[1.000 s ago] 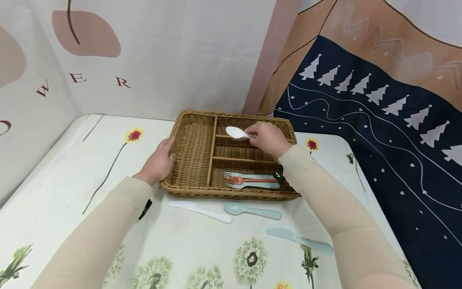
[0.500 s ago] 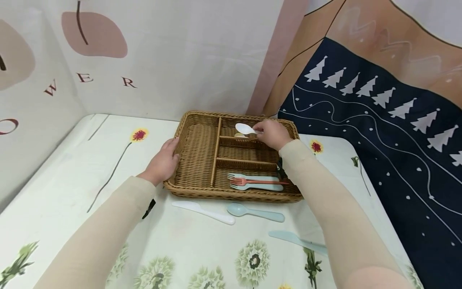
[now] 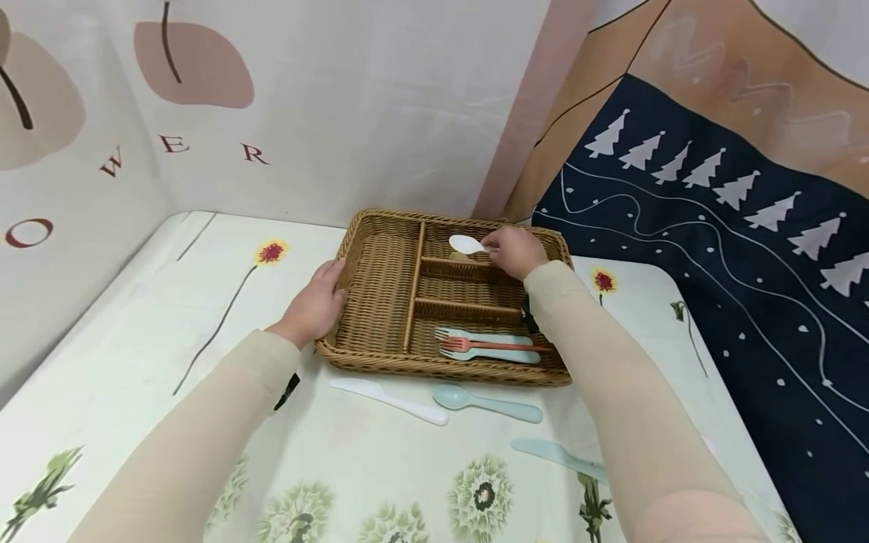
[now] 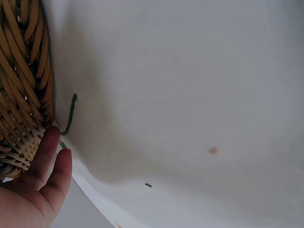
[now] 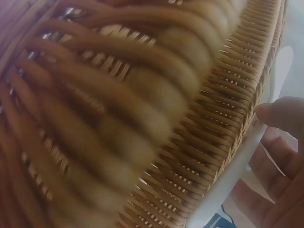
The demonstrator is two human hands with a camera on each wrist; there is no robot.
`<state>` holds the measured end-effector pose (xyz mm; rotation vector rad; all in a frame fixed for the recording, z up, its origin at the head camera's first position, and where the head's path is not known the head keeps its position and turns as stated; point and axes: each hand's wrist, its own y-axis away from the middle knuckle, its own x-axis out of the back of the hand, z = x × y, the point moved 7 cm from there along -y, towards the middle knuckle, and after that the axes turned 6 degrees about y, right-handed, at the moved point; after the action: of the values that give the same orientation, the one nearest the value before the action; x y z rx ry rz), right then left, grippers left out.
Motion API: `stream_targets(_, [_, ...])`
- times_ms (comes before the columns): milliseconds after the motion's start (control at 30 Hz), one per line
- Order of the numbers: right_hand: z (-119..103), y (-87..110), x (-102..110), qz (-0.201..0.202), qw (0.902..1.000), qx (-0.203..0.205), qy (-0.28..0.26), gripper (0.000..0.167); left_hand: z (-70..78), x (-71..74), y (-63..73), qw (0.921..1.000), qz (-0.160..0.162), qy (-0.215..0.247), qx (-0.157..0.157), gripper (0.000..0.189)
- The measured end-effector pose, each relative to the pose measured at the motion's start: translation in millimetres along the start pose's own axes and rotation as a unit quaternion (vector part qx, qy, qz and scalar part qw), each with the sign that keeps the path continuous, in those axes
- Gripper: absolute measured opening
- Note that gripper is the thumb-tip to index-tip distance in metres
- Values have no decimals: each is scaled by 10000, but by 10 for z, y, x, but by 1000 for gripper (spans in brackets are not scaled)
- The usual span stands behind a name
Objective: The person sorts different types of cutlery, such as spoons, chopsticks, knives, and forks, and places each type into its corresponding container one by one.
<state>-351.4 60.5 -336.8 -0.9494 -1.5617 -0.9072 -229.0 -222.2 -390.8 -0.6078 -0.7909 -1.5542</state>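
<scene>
My left hand (image 3: pixel 312 305) holds the left rim of a brown wicker cutlery basket (image 3: pixel 410 332). In the left wrist view, fingers (image 4: pixel 46 152) lie along its woven outer side. My right hand (image 3: pixel 517 250) pinches a white plastic spoon (image 3: pixel 465 243) by its handle, bowl pointing left, over the back right compartment. The right wrist view shows the white handle (image 5: pixel 228 175) between thumb and fingers beside the woven rim. Below the white spoon, a pale yellowish piece (image 3: pixel 459 257) shows in that compartment. Pale blue forks (image 3: pixel 498 354) and an orange fork (image 3: pixel 468 344) lie in the front compartment.
In front of the basket lie a white knife (image 3: pixel 390 401), a light blue spoon (image 3: pixel 485 403) and a light blue knife (image 3: pixel 557 452), partly hidden by the right sleeve. A flowered cloth (image 3: pixel 380 475) covers the table. Printed fabric walls (image 3: pixel 360 113) stand behind.
My right hand has brought the white spoon slightly farther back and down into the back compartment. My left hand stays at the rim. The whole head view has shifted slightly right.
</scene>
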Motion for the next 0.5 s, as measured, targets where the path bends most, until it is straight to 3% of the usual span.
stream_targets(500, [2,-81,-112,-185,9998,73,95,30,-4,-9,-14,10000,25,-73,24,58])
